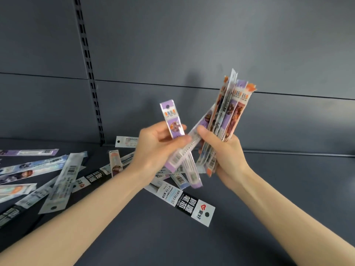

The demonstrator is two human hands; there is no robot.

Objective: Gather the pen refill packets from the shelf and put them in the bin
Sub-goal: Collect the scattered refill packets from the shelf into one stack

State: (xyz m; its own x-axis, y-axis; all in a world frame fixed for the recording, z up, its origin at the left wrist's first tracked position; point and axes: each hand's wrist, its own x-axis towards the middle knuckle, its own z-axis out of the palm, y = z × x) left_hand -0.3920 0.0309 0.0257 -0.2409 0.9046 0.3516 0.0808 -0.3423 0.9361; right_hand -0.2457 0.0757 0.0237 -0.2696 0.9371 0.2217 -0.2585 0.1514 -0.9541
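My right hand (223,153) grips an upright bundle of several pen refill packets (229,114), purple, orange and clear, above the dark shelf (278,189). My left hand (156,148) pinches a purple packet (173,124) between thumb and fingers, its top tilted left, right beside the bundle. One clear packet (193,143) slants between the two hands. Several more packets lie flat on the shelf, among them a black-and-white one (189,203) below my hands and a scatter at the left (61,179). No bin is in view.
A dark grey back panel (211,45) rises behind the shelf, with a slotted upright rail (89,73) at the left. The shelf's right half is bare dark surface. One white packet (125,141) leans at the back edge.
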